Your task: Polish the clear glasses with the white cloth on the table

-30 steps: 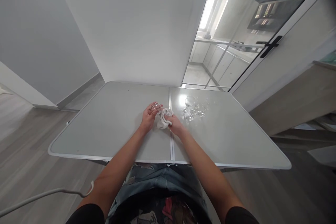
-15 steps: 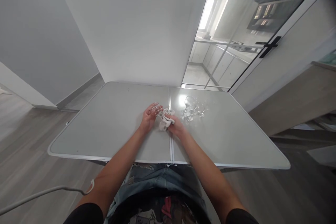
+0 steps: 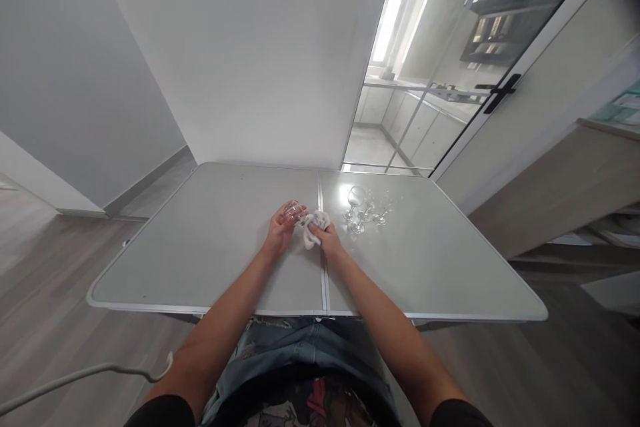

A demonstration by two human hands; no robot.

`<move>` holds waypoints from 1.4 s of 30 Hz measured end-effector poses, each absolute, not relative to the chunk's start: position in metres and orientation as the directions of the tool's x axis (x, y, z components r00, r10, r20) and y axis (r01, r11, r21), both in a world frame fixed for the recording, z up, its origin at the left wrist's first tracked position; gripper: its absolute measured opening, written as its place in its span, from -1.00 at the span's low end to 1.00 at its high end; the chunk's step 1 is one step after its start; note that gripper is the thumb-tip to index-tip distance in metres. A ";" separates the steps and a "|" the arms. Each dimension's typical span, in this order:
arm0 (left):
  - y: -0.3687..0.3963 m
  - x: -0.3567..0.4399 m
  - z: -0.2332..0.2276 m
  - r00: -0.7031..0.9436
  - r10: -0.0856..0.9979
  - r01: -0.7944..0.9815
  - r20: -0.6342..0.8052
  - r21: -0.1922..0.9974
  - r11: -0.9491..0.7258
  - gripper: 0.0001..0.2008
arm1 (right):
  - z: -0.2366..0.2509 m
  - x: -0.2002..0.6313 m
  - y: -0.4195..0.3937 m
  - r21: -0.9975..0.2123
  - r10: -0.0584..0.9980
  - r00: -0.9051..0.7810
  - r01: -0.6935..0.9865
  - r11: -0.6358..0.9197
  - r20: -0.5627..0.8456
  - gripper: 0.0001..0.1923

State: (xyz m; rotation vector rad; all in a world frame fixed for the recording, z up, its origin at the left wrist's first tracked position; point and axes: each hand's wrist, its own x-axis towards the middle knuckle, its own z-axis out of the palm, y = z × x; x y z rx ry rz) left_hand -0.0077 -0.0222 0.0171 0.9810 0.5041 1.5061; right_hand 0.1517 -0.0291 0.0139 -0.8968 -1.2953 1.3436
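we find the left hand [image 3: 283, 228] with its fingers curled around a clear, rounded drinking glass [image 3: 293, 211], held above the left half of a light grey, metal-edged folding table [image 3: 200, 253]. the right hand [image 3: 326, 238] is clamped on a crumpled white fabric cloth [image 3: 311, 232], which bunches against the right side of that glass; we cannot tell how much of the glass the cloth covers. both hands are close together near the silver metal seam strip [image 3: 325, 280] at the middle of the tabletop. to the right of the cloth, well inside the table's edges, we note a cluster of clear stemmed glasses [image 3: 356, 197]; their overlapping transparent outlines prevent a firm count. beyond the table we record a plain white wall [image 3: 240, 67] and, to its right, a glass-paned door [image 3: 453, 57] with a black lever handle [image 3: 503, 93]
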 end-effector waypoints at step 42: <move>-0.022 -0.010 0.018 0.077 0.948 -0.616 0.308 0.763 -0.198 -0.35 | 0.018 0.162 -0.035 -0.863 0.894 -0.168 0.240 0.445 0.415 -0.75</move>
